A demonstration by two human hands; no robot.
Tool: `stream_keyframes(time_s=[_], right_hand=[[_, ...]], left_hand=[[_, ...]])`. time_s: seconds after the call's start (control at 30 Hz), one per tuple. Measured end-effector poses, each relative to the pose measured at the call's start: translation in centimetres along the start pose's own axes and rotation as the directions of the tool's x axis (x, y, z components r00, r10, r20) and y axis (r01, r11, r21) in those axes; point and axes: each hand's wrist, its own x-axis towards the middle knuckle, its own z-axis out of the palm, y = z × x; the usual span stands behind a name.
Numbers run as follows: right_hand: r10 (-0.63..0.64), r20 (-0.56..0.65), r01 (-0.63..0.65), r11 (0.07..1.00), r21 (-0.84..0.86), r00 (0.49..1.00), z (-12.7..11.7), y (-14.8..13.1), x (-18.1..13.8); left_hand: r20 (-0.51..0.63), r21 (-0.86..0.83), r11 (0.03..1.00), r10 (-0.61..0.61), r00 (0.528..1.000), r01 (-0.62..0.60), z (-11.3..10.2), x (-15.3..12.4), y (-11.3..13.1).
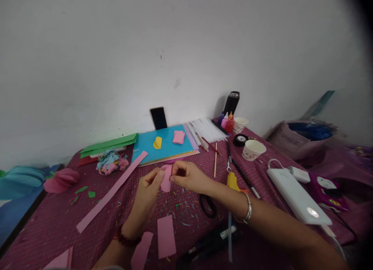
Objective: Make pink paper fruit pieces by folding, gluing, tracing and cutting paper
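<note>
At the left, a pink paper puff (61,180) is sitting on the table (55,223), and a long strip (112,190) is slanting up to a blue sheet (145,145). Next, the left hand (149,188) is pinching, thumb against finger, the left edge of a rounded pink piece (166,184), which is hanging between both hands just above the table. The right hand (188,177) is pinching the opposite edge near the top; whether a crease is running down the paper, I cannot tell. For a neat result, both hands should probably be pressing lightly and evenly, since paper this thin is likely to buckle wherever one side is pulling harder. Below, scraps (186,208) are littering the table, so holding the piece up off them seems wise. Further right, a yellow glue gun (232,181) is lying beside the right forearm (236,204), which should be avoiding its tip, in case that is hot.
</note>
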Motion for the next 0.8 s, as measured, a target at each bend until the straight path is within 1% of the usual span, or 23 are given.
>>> stream_keyframes(time_s=[0.17,0.27,0.4,0.57,0.73,0.8], right_hand=[[-0.017,0.064,0.011,0.995,0.095,0.998,-0.3,-0.2,0.0],[-0.038,0.054,0.033,0.996,0.087,0.998,-0.4,-0.2,0.0],[-0.040,0.042,0.037,0.997,0.073,0.998,-0.4,-0.3,0.0],[-0.017,0.058,0.012,0.996,0.093,0.998,-0.5,-0.4,0.0],[-0.034,0.066,0.028,0.995,0.100,0.997,-0.7,-0.4,-0.1],[-0.049,0.071,0.043,0.994,0.096,0.996,-0.8,-0.3,-0.1]], left_hand=[[0.055,-0.140,0.990,-0.019,0.998,0.027,0.0,0.2,-0.7],[0.071,-0.185,0.983,-0.006,0.997,0.019,-0.3,0.2,-0.9],[0.067,-0.203,0.979,-0.009,0.998,0.023,-0.4,0.2,-0.8],[0.082,-0.272,0.959,-0.060,0.995,0.080,0.3,0.3,-0.3],[0.097,-0.256,0.960,-0.093,0.991,0.115,0.7,0.2,-0.2],[0.079,-0.209,0.973,-0.085,0.993,0.100,0.7,0.1,-0.1]])
